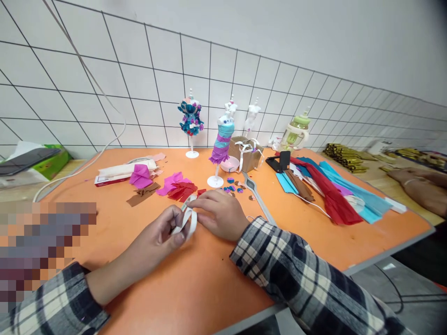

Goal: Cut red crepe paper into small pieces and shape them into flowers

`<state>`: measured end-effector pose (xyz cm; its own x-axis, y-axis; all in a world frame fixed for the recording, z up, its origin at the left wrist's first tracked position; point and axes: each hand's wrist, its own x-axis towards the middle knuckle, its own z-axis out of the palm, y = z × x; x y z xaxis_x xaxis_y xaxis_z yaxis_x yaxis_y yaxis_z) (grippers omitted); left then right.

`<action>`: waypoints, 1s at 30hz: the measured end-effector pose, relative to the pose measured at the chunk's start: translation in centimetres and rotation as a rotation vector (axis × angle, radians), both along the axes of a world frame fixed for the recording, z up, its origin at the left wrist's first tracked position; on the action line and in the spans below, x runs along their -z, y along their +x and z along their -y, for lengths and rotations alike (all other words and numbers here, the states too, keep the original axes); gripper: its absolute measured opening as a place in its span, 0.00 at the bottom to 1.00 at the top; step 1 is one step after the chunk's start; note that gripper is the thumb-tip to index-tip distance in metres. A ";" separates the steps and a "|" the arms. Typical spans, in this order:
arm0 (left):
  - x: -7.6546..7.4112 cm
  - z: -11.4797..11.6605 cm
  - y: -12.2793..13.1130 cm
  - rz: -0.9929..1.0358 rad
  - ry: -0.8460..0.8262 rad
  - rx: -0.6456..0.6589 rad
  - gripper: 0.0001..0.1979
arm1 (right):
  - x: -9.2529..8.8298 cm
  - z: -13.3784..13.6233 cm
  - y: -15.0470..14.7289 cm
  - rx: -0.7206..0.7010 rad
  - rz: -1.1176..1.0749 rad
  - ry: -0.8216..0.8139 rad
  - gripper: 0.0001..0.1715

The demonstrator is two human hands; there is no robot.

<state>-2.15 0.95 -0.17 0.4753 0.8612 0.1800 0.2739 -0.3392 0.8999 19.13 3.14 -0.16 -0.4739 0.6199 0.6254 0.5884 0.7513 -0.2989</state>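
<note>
A looped white strip (pixel 190 222), like tape or ribbon, is between my two hands above the orange table. My left hand (pixel 162 235) is closed around the lower part of the loop, thumb against fingers. The fingers of my right hand (pixel 220 211) pinch the upper end of the strip; their tips are partly hidden. Just beyond my hands stands a small white dress form (pixel 226 120), wrapped in blue and purple crepe paper. Red paper pieces (pixel 182 190) and pink paper (pixel 173 183) lie near my fingers. Small purple and blue sequins (pixel 230 188) are scattered by the stand.
Scissors (pixel 256 193) lie right of the stand. Behind are a decorated form (pixel 191 116), a bare form (pixel 252 114), a cardboard box (pixel 246 156), a pink bowl (pixel 230 164) and a bottle (pixel 296 132). Crepe strips (pixel 331 193) cover the right; a person's arm (pixel 422 184) rests beyond.
</note>
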 end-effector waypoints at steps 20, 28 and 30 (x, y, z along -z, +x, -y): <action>0.2 0.4 1.1 0.437 -0.201 -0.064 0.25 | -0.2 0.9 -0.6 -0.049 0.042 0.130 0.17; 0.5 0.5 1.2 0.412 -0.201 0.002 0.25 | 0.3 0.1 -0.6 -0.107 -0.148 0.053 0.11; 0.6 0.6 1.1 0.392 -0.191 0.026 0.23 | 0.3 0.0 -0.6 -0.094 -0.143 0.056 0.10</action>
